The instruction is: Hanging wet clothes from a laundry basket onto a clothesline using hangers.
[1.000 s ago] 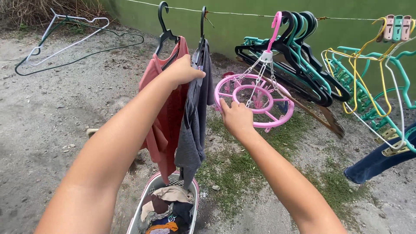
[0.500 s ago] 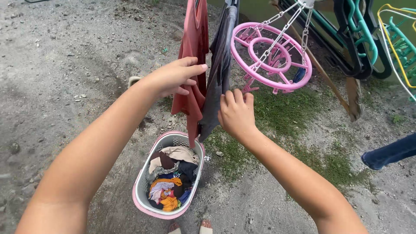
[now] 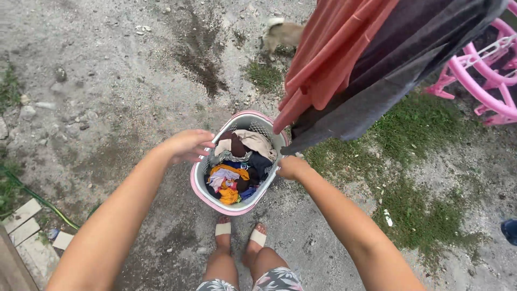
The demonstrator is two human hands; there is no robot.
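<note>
Laundry basket, pink-rimmed with pale mesh walls and packed with mixed clothes, is seen on bare gravel just ahead of two sandalled feet, flanked by both outstretched arms. Left hand is held loosely spread at the near-left rim, fingers unclenched and nothing gripped; whether the rim is actually touched cannot be told. Right hand is set against the right rim, but its fingers are hidden, so its hold cannot be judged. A lift taken on one rim alone could likely tip the basket and spill damp clothes onto the dirt. The hems of the hanging salmon-red garment and grey garment dangle just over the far rim and could be snagged. Underfoot is uneven packed gravel with grass patches, and footing may be loose. A pink round peg hanger hangs at right; pale slabs and a green hose lie at lower left.
</note>
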